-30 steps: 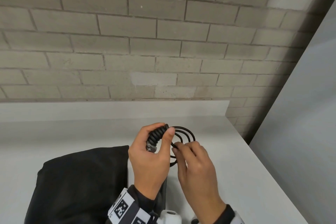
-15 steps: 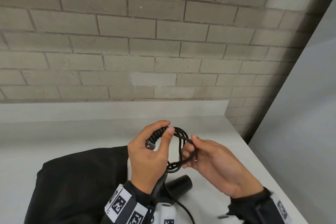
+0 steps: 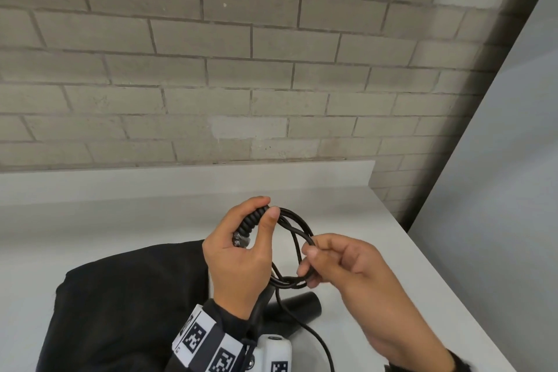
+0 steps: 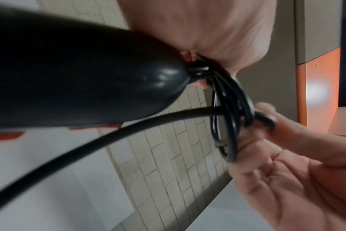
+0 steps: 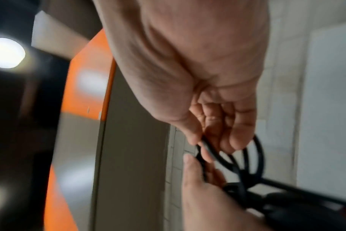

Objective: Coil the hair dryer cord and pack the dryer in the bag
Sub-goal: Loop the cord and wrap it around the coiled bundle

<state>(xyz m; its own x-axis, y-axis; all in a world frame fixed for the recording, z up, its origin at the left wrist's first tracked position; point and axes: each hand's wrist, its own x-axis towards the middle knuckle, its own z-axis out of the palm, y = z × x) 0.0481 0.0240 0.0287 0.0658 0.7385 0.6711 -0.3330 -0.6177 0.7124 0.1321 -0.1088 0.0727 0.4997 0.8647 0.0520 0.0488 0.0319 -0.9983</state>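
Hair dryer cord [image 3: 297, 246] coiled upright, left hand [image 3: 241, 260] gripping, right hand [image 3: 347, 269] pinching loops.

A white, smooth-topped table [image 3: 347, 211] stands against a brick wall; a black soft fabric bag [image 3: 126, 305] lies on it.

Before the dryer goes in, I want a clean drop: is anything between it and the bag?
Nothing visible lies between the dryer and the bag on the table. Its cord is held by the left hand and right hand. The bag's opening isn't visible.
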